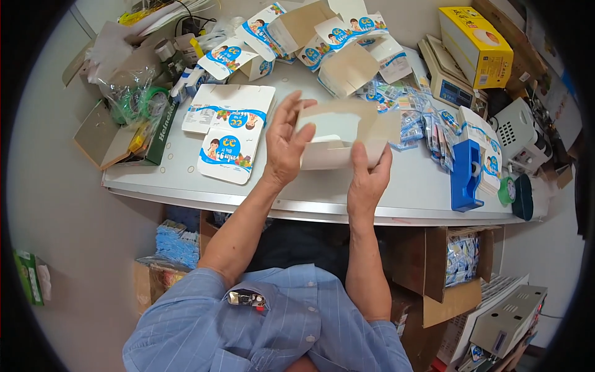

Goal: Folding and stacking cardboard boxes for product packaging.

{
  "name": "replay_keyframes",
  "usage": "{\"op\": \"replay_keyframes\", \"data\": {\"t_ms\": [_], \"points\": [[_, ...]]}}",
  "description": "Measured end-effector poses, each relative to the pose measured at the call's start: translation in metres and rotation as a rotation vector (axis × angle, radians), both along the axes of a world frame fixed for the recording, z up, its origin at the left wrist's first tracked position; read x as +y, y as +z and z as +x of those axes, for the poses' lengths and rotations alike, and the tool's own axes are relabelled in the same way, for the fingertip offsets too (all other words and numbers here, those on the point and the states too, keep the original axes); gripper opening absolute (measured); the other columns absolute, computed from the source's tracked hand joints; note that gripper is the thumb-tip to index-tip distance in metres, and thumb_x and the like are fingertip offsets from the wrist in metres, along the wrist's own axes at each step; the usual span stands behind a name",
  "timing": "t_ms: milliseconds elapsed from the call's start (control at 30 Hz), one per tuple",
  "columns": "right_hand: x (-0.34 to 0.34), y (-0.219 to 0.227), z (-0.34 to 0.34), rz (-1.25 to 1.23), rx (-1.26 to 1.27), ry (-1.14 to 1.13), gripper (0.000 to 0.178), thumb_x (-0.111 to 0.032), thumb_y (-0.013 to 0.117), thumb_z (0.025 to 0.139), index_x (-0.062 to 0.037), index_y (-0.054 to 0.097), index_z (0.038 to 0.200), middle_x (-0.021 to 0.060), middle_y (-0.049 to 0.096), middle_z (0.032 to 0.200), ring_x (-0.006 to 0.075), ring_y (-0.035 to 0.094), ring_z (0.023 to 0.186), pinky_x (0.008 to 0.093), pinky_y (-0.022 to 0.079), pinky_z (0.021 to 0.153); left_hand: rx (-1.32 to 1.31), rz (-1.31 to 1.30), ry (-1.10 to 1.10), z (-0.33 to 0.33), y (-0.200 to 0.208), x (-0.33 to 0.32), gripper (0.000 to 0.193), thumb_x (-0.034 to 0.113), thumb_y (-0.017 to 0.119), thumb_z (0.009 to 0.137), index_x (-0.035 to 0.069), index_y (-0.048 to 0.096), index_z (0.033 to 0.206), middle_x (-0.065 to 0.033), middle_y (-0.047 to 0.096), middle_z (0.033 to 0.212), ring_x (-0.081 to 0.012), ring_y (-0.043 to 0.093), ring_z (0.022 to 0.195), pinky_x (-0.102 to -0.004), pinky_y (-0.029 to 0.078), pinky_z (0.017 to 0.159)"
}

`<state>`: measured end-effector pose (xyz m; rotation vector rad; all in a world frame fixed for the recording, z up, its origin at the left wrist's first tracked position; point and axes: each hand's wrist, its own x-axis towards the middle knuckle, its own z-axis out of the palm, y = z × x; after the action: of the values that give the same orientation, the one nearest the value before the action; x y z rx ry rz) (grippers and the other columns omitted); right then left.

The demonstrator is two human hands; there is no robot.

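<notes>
Between my two hands, just above the table near its front edge, is an opened-out carton (379, 127) with its plain grey-white inside facing up. My left hand (286, 137) grips its left side, with the fingers curled at the edge and slightly blurred. On the right, my right hand (370, 177) holds the near right corner, thumb on top. A stack of flat printed cartons (230, 149), white and blue, lies left of my left hand. Past the held carton, several formed open cartons (347, 68) are heaped. Small blue-and-white sachets (427, 124) are piled to the right.
A blue tape dispenser (466, 177) stands at the right front, beside more flat cartons (489, 146). Behind them are a scale (452, 90) and a yellow box (477, 46). At left, a green box (164, 133) holds tape rolls. A cardboard box (427, 260) of sachets sits under the table.
</notes>
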<state>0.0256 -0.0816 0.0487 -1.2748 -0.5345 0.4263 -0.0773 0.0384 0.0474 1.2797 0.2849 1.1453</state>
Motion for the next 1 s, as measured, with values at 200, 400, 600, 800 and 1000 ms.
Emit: {"op": "replay_keyframes", "data": {"t_ms": [200, 400, 600, 800, 1000], "points": [[0.009, -0.042, 0.015, -0.227, -0.151, -0.099, 0.081, -0.021, 0.085, 0.078, 0.0068, 0.042, 0.141, 0.0222, 0.057, 0.128, 0.0326, 0.057, 0.118, 0.0375, 0.045, 0.103, -0.136, -0.146, -0.221, 0.003, -0.067, 0.008, 0.084, 0.042, 0.068, 0.095, -0.002, 0.031, 0.156, -0.0193, 0.050, 0.146, -0.0241, 0.048, 0.134, -0.0357, 0.038, 0.112], [-0.004, -0.028, 0.026, -0.578, -0.531, -0.143, 0.080, -0.024, 0.080, 0.082, 0.0055, 0.039, 0.145, 0.0302, 0.059, 0.126, 0.0425, 0.060, 0.116, 0.0446, 0.047, 0.101, 0.594, 0.226, 0.026, -0.003, -0.039, -0.001, 0.079, 0.015, 0.070, 0.089, 0.002, 0.030, 0.156, -0.0226, 0.051, 0.145, -0.0260, 0.052, 0.132, -0.0359, 0.040, 0.111], [-0.043, 0.031, 0.008, -0.647, -0.256, 0.330, 0.074, -0.042, 0.062, 0.097, 0.0035, 0.038, 0.150, 0.0284, 0.061, 0.128, 0.0332, 0.066, 0.098, 0.0387, 0.051, 0.088, 0.673, -0.077, -0.074, -0.021, -0.030, 0.027, 0.074, 0.009, 0.070, 0.082, -0.003, 0.038, 0.147, -0.0199, 0.062, 0.125, -0.0264, 0.061, 0.114, -0.0346, 0.048, 0.099], [-0.024, -0.013, 0.066, -0.413, -0.155, 0.211, 0.072, -0.037, 0.065, 0.097, 0.0006, 0.038, 0.152, 0.0214, 0.054, 0.141, 0.0273, 0.056, 0.123, 0.0376, 0.049, 0.095, 0.642, -0.225, -0.235, -0.003, -0.030, 0.015, 0.063, 0.007, 0.071, 0.083, -0.002, 0.047, 0.140, -0.0150, 0.063, 0.124, -0.0221, 0.061, 0.113, -0.0315, 0.049, 0.098], [-0.001, -0.020, 0.055, -0.552, -0.294, 0.257, 0.068, -0.019, 0.080, 0.078, 0.0031, 0.055, 0.137, 0.0264, 0.066, 0.121, 0.0334, 0.064, 0.116, 0.0377, 0.050, 0.099, 0.398, -0.281, -0.256, -0.001, -0.039, 0.011, 0.057, 0.003, 0.073, 0.079, 0.000, 0.054, 0.133, -0.0127, 0.062, 0.122, -0.0204, 0.061, 0.112, -0.0296, 0.049, 0.096]]}}
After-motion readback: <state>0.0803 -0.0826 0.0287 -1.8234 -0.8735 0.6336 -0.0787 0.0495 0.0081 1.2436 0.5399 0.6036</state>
